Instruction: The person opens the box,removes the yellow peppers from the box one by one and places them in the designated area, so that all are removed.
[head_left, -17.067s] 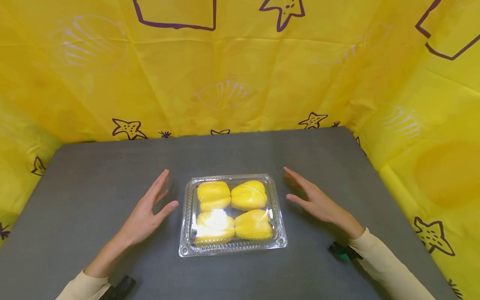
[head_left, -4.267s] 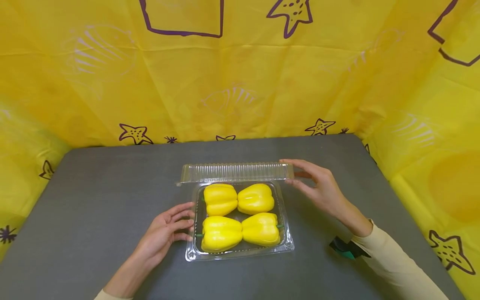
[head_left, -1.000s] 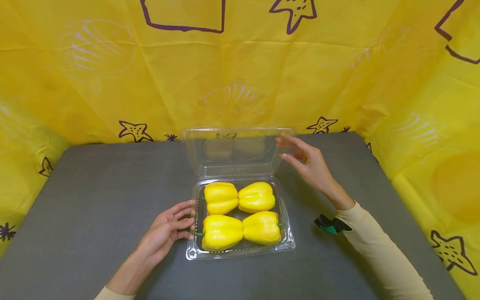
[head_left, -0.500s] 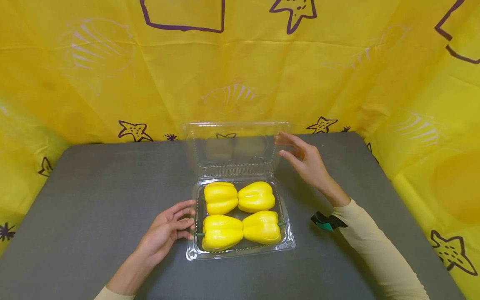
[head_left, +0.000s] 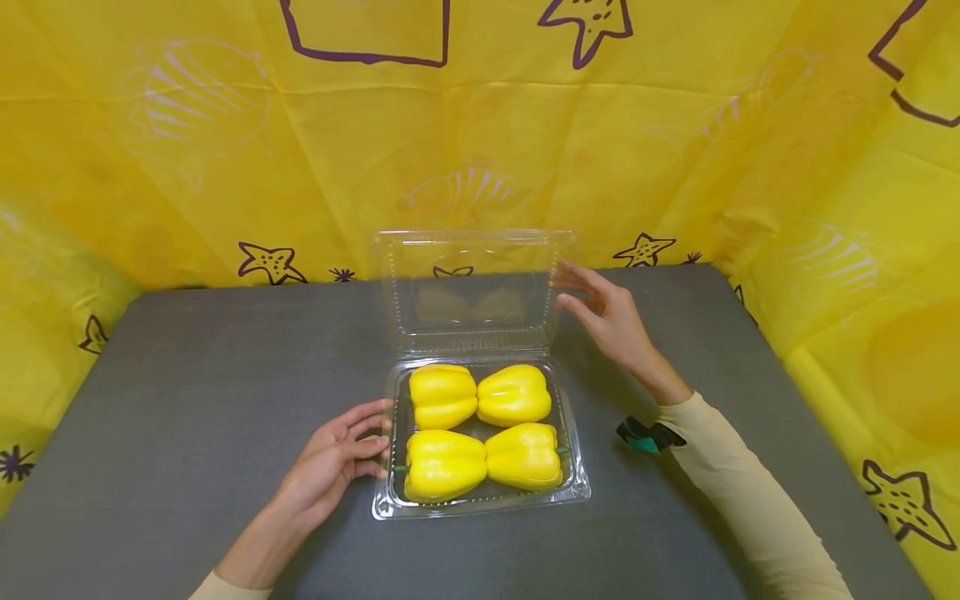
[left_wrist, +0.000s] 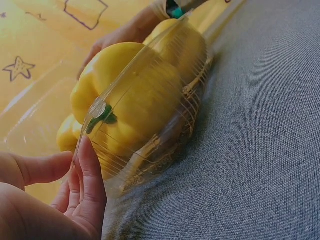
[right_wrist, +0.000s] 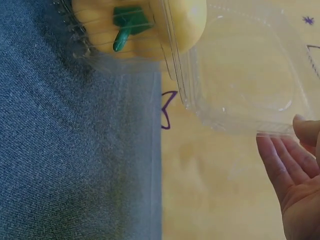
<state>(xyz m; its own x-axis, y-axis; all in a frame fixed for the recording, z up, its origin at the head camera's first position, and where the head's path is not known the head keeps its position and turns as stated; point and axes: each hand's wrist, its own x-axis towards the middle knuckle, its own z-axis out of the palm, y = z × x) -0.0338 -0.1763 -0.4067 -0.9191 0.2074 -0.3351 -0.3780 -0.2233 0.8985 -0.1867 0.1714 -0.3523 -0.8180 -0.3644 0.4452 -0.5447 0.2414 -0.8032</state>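
A clear plastic clamshell container (head_left: 480, 507) sits on the table with its hinged lid (head_left: 480, 287) raised at the back, roughly upright. Several yellow bell peppers (head_left: 445, 467) with green stems lie in its base in two rows. My left hand (head_left: 318, 475) pinches the base's left rim between thumb and fingers; the left wrist view shows the thumb (left_wrist: 50, 167) on one side of that rim. At the lid's right edge, my right hand (head_left: 611, 321) holds the plastic with its thumb (right_wrist: 306, 129) on one side and fingers on the other.
The grey tabletop (head_left: 225, 375) extends around the container. Yellow cloth (head_left: 480, 125) printed with starfish and fish hangs behind and at both sides. A dark band with a green part (head_left: 648, 437) is on the right wrist.
The lid, flat on the container at first and partly raised later, has tilted further back to upright. My right hand moved with it, slightly back; my left stays on the rim.
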